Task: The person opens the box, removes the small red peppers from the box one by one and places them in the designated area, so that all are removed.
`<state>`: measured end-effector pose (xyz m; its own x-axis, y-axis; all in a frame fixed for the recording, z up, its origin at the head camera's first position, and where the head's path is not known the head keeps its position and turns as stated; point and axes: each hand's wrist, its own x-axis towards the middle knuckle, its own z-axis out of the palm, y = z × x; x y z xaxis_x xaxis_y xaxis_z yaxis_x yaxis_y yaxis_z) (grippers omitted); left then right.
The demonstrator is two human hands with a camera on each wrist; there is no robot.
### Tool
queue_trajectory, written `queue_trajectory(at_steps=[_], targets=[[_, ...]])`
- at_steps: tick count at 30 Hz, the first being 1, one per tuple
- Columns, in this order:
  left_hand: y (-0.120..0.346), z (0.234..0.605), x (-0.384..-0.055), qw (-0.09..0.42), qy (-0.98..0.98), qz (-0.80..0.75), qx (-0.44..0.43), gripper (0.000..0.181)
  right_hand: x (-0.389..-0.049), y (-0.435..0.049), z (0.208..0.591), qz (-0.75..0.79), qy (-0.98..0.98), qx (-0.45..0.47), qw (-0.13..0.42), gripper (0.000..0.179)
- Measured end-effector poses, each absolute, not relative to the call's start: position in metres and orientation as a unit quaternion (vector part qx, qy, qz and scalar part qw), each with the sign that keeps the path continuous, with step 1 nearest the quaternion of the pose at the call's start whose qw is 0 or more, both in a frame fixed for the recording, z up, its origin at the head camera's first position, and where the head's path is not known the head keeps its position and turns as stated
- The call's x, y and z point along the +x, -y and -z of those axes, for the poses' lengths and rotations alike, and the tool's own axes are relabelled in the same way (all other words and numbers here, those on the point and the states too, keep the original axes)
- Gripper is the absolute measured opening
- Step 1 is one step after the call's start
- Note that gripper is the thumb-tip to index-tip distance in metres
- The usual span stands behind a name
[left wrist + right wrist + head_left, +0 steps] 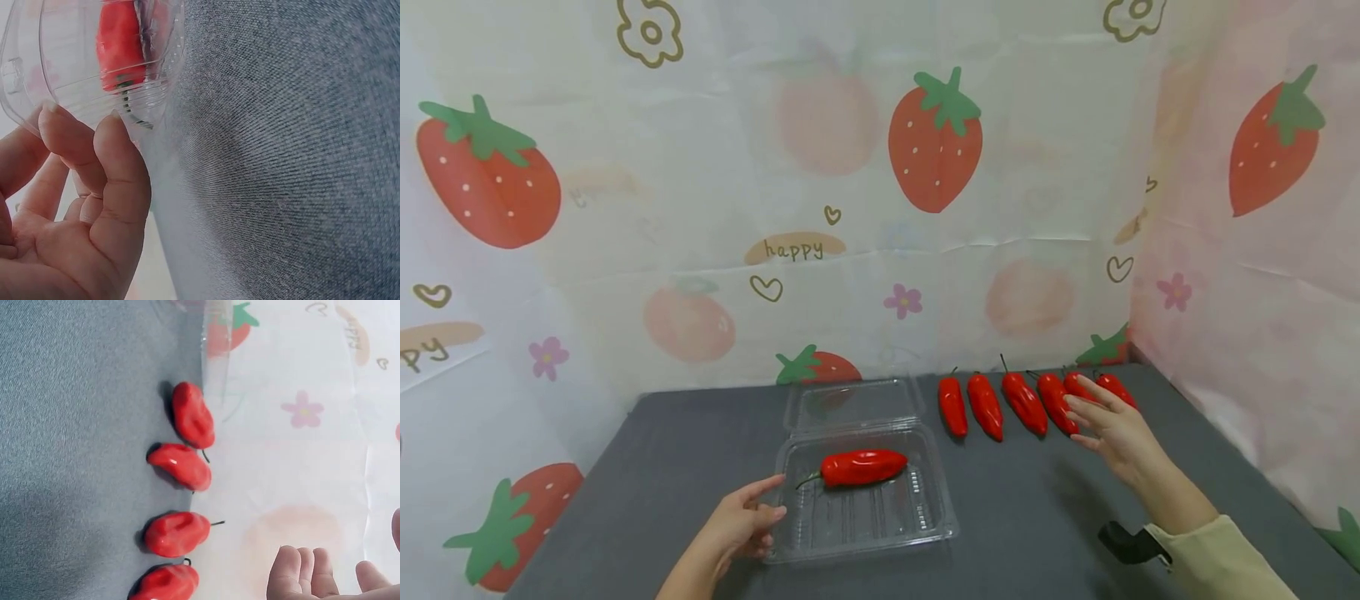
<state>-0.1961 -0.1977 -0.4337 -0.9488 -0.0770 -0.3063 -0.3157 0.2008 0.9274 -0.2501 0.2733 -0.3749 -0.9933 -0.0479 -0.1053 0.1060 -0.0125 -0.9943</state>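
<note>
A clear plastic clamshell container (936,492) lies on the grey cloth, its lid (857,404) folded back toward the wall. One red pepper (863,467) lies crosswise in its base, green stem pointing left. My left hand (741,523) holds the container's left rim with its fingertips; the left wrist view shows curled fingers (122,169) against the clear edge. Several more red peppers (986,407) lie in a row at the back right, stems toward the wall. Above the right end of that row my right hand (1120,442) hovers with fingers spread, holding nothing, partly covering the rightmost peppers.
A dark grey cloth (692,450) covers the table. Printed sheets with strawberries and flowers (902,301) hang behind and at both sides, meeting the table's back edge. A black strap or device (1131,543) sits at my right wrist beside the light sleeve (1225,558).
</note>
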Motion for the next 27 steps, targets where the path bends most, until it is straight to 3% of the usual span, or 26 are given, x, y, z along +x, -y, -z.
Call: queue_trajectory(at_steps=[27], targets=[[0.198,0.434,-0.195,0.098,-0.764,-0.624,-0.128,0.055,-0.244,-0.222,0.358,0.738,-0.671,-0.020,0.071,0.069]])
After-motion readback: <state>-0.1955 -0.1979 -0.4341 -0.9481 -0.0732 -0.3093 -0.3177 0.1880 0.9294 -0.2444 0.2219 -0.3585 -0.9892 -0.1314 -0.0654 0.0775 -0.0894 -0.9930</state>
